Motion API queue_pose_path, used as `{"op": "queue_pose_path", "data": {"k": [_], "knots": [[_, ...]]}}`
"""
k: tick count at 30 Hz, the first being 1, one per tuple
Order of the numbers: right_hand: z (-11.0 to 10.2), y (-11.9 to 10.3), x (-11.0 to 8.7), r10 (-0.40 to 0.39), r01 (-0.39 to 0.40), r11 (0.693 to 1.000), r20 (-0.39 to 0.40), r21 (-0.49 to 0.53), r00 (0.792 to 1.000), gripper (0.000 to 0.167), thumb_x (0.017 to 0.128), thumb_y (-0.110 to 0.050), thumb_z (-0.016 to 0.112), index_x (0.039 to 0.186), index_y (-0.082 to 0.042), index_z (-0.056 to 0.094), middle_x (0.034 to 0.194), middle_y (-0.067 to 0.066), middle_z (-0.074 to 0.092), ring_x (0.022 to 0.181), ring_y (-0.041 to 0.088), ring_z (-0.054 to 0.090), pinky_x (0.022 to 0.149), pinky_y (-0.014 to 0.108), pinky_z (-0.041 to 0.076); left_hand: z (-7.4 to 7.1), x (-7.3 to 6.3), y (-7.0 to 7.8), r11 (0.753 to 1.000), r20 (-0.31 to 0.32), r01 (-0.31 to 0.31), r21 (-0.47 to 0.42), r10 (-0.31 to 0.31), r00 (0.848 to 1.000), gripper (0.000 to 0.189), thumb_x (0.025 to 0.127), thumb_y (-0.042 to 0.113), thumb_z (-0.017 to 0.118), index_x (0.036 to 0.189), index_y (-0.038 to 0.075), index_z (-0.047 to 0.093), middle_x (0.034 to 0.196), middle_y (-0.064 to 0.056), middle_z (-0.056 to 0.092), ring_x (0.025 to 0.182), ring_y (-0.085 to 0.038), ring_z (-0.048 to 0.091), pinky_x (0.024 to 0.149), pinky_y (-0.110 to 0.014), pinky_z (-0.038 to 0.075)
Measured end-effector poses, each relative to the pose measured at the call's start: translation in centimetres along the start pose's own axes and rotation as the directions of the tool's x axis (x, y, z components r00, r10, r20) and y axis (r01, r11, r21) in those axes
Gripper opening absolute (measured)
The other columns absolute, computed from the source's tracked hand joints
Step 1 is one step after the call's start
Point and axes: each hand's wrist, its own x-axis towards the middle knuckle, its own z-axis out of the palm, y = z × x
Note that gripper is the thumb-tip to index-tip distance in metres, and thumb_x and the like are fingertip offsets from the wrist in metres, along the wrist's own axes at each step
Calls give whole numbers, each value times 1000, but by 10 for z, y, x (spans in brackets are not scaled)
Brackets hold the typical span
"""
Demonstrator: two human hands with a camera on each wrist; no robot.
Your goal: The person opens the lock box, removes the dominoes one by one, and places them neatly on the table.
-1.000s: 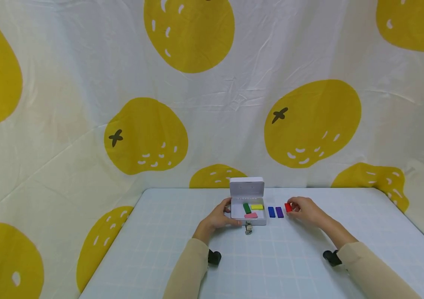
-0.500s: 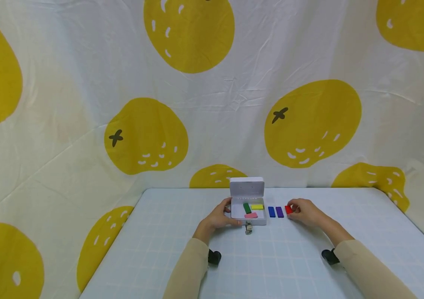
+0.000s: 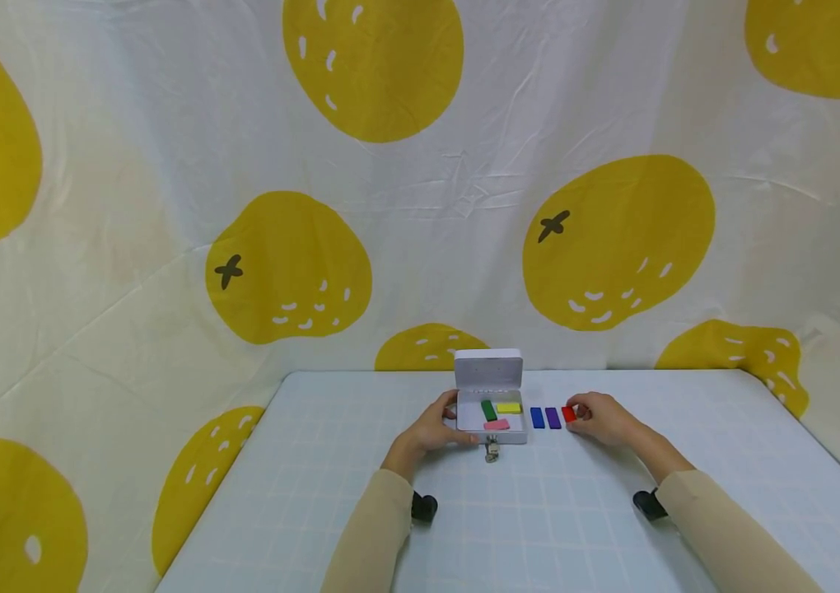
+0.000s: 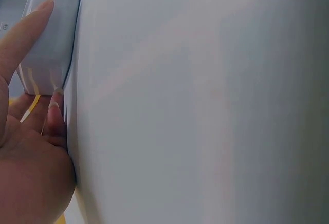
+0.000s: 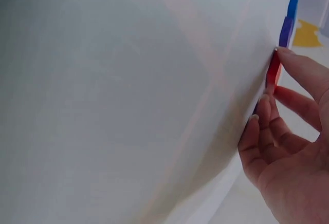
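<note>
- The right hand holds the red block in a narrow pinch, thumb on one end and forefinger on the other, low at the tabletop. A light pinch should do; squeezing a piece this small might make it skew.
- The left hand grips the left side of the white metal box, thumb along the front wall. That looks like enough to brace it without pushing it toward the row.
- The red block is just beside the purple block; whether it lies fully flat is hard to tell. Line up its long side with that neighbour, and avoid knocking it with the thumb.
- The blue block stands between the purple one and the box, a good guide for spacing and angle.
- Inside the box lie green, yellow and pink blocks, best left unjostled beneath the raised lid.
</note>
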Motion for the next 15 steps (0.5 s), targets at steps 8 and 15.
{"op": "queue_pose_path", "data": {"k": [8,15], "knots": [[0,-1,1,22,-22,1000,2,-1,1000,41,93,-16,75,127,3,64,96,8,62,91,25,54,87,44,52,0,2,-1,1000,0,-4,6,4,1000,95,74,23,95,153,26,43,142,0,52,118,-25,47,107,-48,40],[0,-1,-2,24,-24,1000,-4,6,1000,45,94,-18,76,129,6,62,98,7,63,91,25,55,88,45,52,1,0,1,1000,-9,9,22,-8,1000,95,73,25,95,153,28,43,140,1,53,117,-24,48,105,-46,42]]}}
